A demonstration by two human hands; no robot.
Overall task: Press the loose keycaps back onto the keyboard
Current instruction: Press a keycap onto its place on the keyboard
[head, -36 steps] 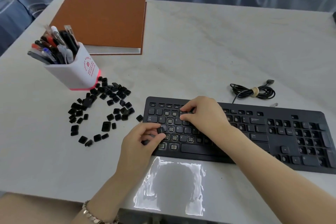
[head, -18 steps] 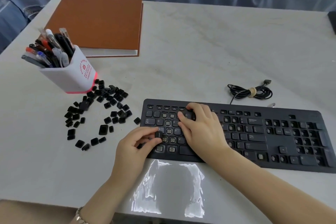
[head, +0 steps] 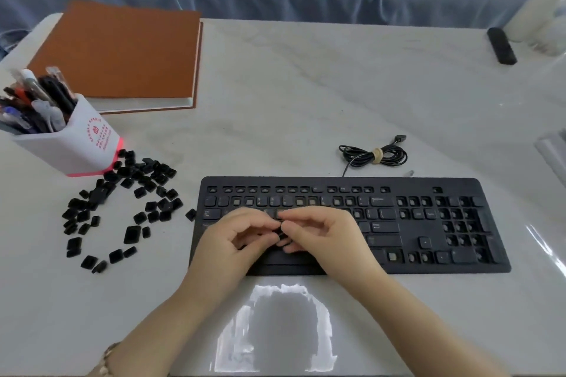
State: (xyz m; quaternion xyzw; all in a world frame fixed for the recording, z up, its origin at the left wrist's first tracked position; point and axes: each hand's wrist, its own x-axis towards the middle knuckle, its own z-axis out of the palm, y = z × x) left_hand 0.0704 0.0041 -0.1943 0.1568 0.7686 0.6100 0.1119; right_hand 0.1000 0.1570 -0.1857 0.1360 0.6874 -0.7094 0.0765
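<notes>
Hands: left hand (head: 232, 242) and right hand (head: 324, 236) meet fingertip to fingertip over the left half of the keyboard, fingers curled, both pinching one small keycap between them.
Keycap (head: 281, 233): black, held over the letter rows where the two hands meet; whether it touches the keyboard cannot be told.
Keyboard (head: 410, 188): black, full-size, flat on the counter at 6 o'clock of the view, long side running 9 to 3 o'clock. Many sockets stand bare with pale stems showing in the number row and the number pad; other caps are seated.
Loose keycaps (head: 140, 192): black, scattered on the counter at 9 o'clock from the keyboard. The nearest lies just beside its left edge, and the farthest touch the base of the pen cup.
Pen cup (head: 76, 147): white with red print and a red foot, at 10 o'clock from the keyboard, crammed with pens.
Cable (head: 375, 156): black, coiled and tied with a tan band, at 12 o'clock from the keyboard, near its far edge.
Notebook (head: 122, 52): brown cover, closed, at 11 o'clock, just behind the pen cup.
Counter (head: 306, 86): pale and marbled, with a bright glare patch at 6 o'clock between the forearms.
Bracelet (head: 105, 361): on the left wrist, at the lower edge.
</notes>
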